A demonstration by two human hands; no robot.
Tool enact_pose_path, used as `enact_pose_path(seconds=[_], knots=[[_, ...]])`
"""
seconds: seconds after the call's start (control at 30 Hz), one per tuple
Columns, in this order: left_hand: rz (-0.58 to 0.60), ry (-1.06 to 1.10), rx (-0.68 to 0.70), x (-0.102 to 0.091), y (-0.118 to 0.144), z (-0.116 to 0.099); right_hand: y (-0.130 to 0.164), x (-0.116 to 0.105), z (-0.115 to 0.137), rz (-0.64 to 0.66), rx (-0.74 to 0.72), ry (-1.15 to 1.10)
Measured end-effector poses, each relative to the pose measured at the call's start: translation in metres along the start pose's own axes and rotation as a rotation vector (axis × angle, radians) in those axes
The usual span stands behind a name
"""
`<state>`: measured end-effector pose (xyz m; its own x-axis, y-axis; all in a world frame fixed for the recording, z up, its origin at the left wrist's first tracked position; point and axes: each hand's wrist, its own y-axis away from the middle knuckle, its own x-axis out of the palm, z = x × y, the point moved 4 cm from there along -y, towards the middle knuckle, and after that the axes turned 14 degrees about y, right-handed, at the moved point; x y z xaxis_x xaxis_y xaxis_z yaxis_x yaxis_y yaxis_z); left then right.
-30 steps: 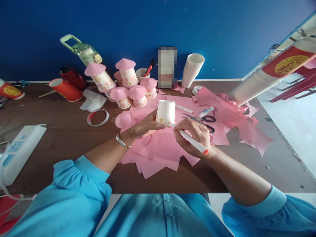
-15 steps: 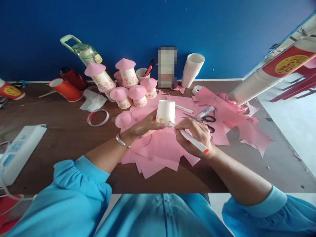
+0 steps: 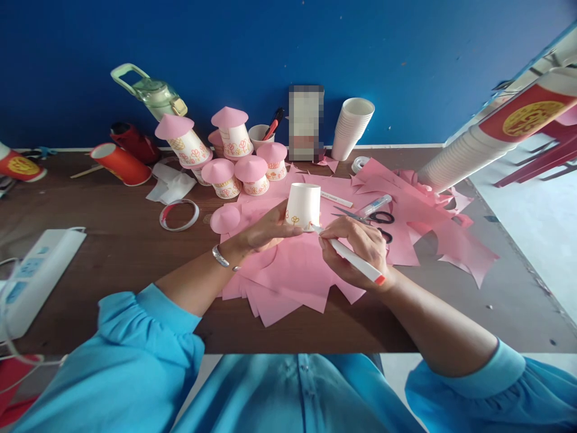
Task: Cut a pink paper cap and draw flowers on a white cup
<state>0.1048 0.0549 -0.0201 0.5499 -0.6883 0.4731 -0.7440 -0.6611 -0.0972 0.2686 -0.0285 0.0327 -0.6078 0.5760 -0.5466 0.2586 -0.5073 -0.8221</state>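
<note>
My left hand point(image 3: 269, 228) grips a white paper cup point(image 3: 303, 201) from its left side, thumb along the lower edge. The cup is upside down, with yellow-orange flower drawings near its wide rim. In my right hand point(image 3: 354, 246) is a white marker point(image 3: 356, 260) with a red end cap, its tip touching the cup's lower wall at a small red mark. Under both hands lie overlapping sheets of pink paper point(image 3: 293, 270). A pink paper cone point(image 3: 225, 219) rests left of the cup. Several decorated cups with pink cone tops, such as one cup tower point(image 3: 187, 147), stand behind my left hand.
Scissors point(image 3: 382, 218) and a second marker point(image 3: 338, 199) lie on the paper to the right. Pink scraps point(image 3: 464, 240) spread toward the table's right edge. Behind are a cup stack point(image 3: 351, 129) and a blurred-out upright rectangle point(image 3: 305, 123). A tape roll point(image 3: 179, 214) and power strip point(image 3: 42, 279) lie left.
The marker and my right hand have shifted very slightly, with the tip still at the cup's lower wall. My left hand keeps the cup in nearly the same place.
</note>
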Motion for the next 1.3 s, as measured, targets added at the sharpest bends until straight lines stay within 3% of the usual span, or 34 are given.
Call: enact_pose_path(seconds=[0.5,0.83,1.3], knots=[[-0.001,-0.031,-0.004,0.0069,0.0014,-0.0075,0.0018,0.0044,-0.0001,0.02,0.0,0.011],[-0.001,-0.121,-0.064,-0.0018,-0.0005,0.0004,-0.0018,0.0022,-0.0002,0.014,-0.021,0.021],[0.013,-0.013,0.004,0.003,0.0014,-0.0032,-0.0014,0.0017,0.0,-0.008,-0.003,0.057]])
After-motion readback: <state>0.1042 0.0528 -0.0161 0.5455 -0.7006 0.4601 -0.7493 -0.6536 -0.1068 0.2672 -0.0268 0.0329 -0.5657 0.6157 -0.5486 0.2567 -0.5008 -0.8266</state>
